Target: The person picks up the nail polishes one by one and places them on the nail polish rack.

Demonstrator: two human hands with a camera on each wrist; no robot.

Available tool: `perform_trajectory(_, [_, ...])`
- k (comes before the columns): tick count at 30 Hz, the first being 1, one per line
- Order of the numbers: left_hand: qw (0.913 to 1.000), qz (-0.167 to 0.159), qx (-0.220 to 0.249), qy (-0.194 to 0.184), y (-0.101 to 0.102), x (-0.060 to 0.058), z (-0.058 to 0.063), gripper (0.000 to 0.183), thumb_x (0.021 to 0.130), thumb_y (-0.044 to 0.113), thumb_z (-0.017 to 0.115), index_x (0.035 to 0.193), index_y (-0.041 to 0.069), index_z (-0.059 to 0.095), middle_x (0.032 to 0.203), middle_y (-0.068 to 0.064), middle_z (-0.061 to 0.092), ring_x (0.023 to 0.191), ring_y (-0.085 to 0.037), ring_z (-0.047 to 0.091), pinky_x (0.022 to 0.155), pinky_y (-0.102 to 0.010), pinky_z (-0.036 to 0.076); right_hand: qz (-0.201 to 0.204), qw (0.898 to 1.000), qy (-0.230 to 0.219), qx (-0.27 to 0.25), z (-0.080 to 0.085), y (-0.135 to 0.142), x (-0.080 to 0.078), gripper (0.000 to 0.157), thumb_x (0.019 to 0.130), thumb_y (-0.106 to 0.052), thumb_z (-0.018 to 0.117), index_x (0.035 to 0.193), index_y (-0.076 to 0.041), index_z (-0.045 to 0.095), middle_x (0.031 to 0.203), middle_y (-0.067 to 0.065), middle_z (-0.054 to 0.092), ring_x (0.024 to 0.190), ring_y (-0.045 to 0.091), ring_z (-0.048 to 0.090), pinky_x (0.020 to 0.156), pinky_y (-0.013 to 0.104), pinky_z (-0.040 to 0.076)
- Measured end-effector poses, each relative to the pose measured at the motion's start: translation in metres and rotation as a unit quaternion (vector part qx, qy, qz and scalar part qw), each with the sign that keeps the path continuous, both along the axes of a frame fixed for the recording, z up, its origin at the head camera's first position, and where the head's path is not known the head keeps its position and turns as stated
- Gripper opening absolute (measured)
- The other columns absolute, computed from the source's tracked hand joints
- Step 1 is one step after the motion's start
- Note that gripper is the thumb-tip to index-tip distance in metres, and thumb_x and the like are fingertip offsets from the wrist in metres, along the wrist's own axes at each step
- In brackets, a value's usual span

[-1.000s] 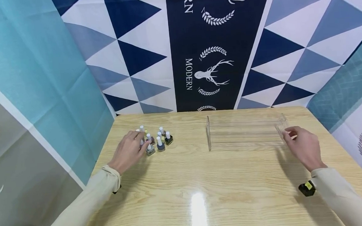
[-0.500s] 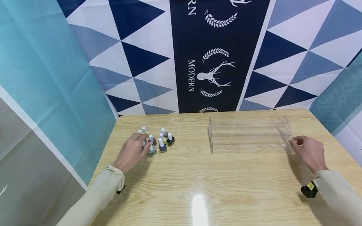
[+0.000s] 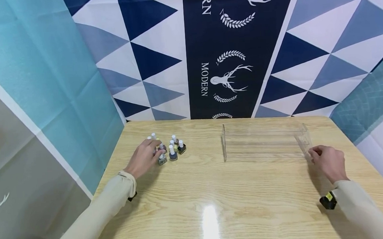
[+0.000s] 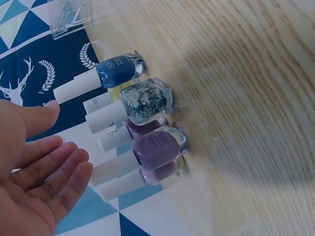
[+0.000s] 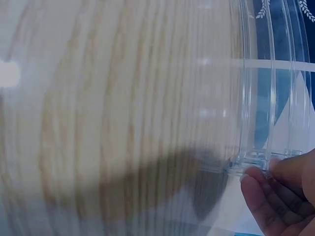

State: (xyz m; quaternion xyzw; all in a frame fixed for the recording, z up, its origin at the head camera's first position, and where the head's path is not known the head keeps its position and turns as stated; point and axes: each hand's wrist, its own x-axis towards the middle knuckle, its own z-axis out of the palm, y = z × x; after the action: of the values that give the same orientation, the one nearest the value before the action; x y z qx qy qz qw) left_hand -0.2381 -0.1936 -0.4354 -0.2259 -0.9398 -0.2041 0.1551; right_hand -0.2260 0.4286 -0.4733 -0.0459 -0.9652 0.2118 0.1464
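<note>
Several nail polish bottles with white caps stand in a cluster at the table's left. In the left wrist view a blue bottle (image 4: 118, 71), a speckled glitter bottle (image 4: 147, 101) and a purple bottle (image 4: 156, 149) show, caps toward the palm. My left hand (image 3: 142, 158) hovers at the caps with thumb and fingers apart, holding nothing, and hides part of the cluster in the head view. On the right lies a clear plastic rack (image 3: 224, 146) with long rails between two end panels. My right hand (image 3: 330, 162) pinches the near corner of its right end panel between thumb and fingers.
A black nail polish bottle (image 3: 181, 148) and a dark blue one (image 3: 173, 155) stand at the cluster's right side. Patterned cloth (image 3: 162, 73) hangs behind the wooden table (image 3: 170, 208), with more cloth along both sides.
My right hand has slid slightly right and nearer along the rack's end panel. The left hand stays over the bottles with little movement, and the head view has shifted slightly.
</note>
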Motion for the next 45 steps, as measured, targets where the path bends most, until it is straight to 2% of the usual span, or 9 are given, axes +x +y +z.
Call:
perform_trajectory(6, [0.9998,-0.004,0.004,-0.017,0.007,-0.006,-0.003,0.025,0.097,0.018,0.074,0.113,0.0,0.073,0.104,-0.015,0.071,0.091,-0.025,0.068,0.079,-0.04,0.057,0.003,1.0,-0.01,0.002,0.003,0.003,0.002,0.024,0.101,-0.011,0.065,0.1,0.013,0.071,0.071,0.013,0.071,0.056,0.012,0.061,0.052,0.026,0.041])
perform_trajectory(10, [0.9999,-0.001,-0.007,-0.011,0.011,-0.01,-0.004,0.028,0.097,0.023,0.075,0.115,0.001,0.074,0.105,-0.014,0.073,0.092,-0.024,0.068,0.079,-0.039,0.057,0.01,1.0,-0.004,0.005,0.003,0.005,0.003,0.024,0.1,-0.011,0.065,0.099,0.013,0.072,0.071,0.013,0.072,0.056,0.013,0.062,0.057,0.029,0.043])
perform_trajectory(14, [0.9998,0.004,-0.018,-0.007,0.015,-0.013,-0.004,0.033,0.098,0.028,0.073,0.116,0.001,0.074,0.106,-0.013,0.074,0.094,-0.023,0.07,0.088,-0.043,0.057,0.018,1.0,0.003,0.013,0.003,0.004,0.001,0.023,0.1,-0.011,0.066,0.099,0.012,0.072,0.069,0.012,0.072,0.055,0.014,0.063,0.063,0.036,0.042])
perform_trajectory(16, [0.9997,0.004,-0.024,-0.007,0.017,-0.015,-0.003,0.031,0.098,0.029,0.073,0.114,0.002,0.075,0.103,-0.011,0.075,0.092,-0.023,0.07,0.087,-0.042,0.057,0.02,1.0,0.001,0.013,0.003,0.004,0.0,0.023,0.1,-0.011,0.066,0.099,0.011,0.072,0.069,0.011,0.072,0.056,0.014,0.063,0.064,0.037,0.042])
perform_trajectory(22, [0.9994,-0.001,-0.034,-0.006,0.024,-0.019,-0.001,0.023,0.096,0.026,0.075,0.108,0.006,0.078,0.093,-0.004,0.074,0.082,-0.017,0.063,0.071,-0.035,0.054,0.014,1.0,-0.026,-0.004,0.004,0.008,0.0,0.024,0.101,-0.012,0.065,0.1,0.012,0.072,0.07,0.009,0.072,0.057,0.013,0.063,0.056,0.03,0.045])
perform_trajectory(27, [0.9997,-0.006,-0.025,-0.005,0.028,-0.02,-0.001,0.017,0.094,0.021,0.079,0.103,0.008,0.079,0.088,-0.001,0.073,0.078,-0.015,0.06,0.067,-0.032,0.052,0.017,0.999,-0.036,-0.015,0.005,0.011,-0.001,0.025,0.101,-0.013,0.065,0.102,0.011,0.071,0.069,0.006,0.071,0.059,0.014,0.063,0.052,0.026,0.043])
perform_trajectory(35, [0.9997,-0.004,-0.023,-0.012,0.033,-0.022,0.002,0.013,0.092,0.017,0.08,0.1,0.007,0.079,0.086,-0.001,0.073,0.077,-0.015,0.059,0.066,-0.031,0.052,0.024,0.999,-0.041,-0.01,0.001,0.016,0.0,0.028,0.102,-0.02,0.065,0.102,0.007,0.073,0.068,0.0,0.07,0.061,0.013,0.063,0.057,0.03,0.042])
perform_trajectory(38, [0.9991,-0.011,-0.037,-0.014,0.035,-0.023,0.003,0.013,0.093,0.016,0.079,0.103,0.007,0.079,0.087,-0.001,0.073,0.077,-0.015,0.059,0.068,-0.032,0.052,0.026,0.998,-0.048,-0.027,-0.001,0.018,0.003,0.032,0.104,-0.023,0.063,0.105,0.007,0.073,0.071,0.001,0.072,0.061,0.013,0.064,0.057,0.03,0.044])
perform_trajectory(45, [0.9977,-0.031,-0.06,-0.004,0.036,-0.025,0.003,0.011,0.092,0.015,0.079,0.101,0.008,0.079,0.084,0.0,0.072,0.075,-0.016,0.059,0.07,-0.035,0.051,0.02,0.994,-0.067,-0.088,-0.006,0.018,0.01,0.038,0.106,-0.025,0.06,0.115,0.01,0.069,0.083,0.012,0.075,0.067,0.015,0.07,0.055,0.021,0.051])
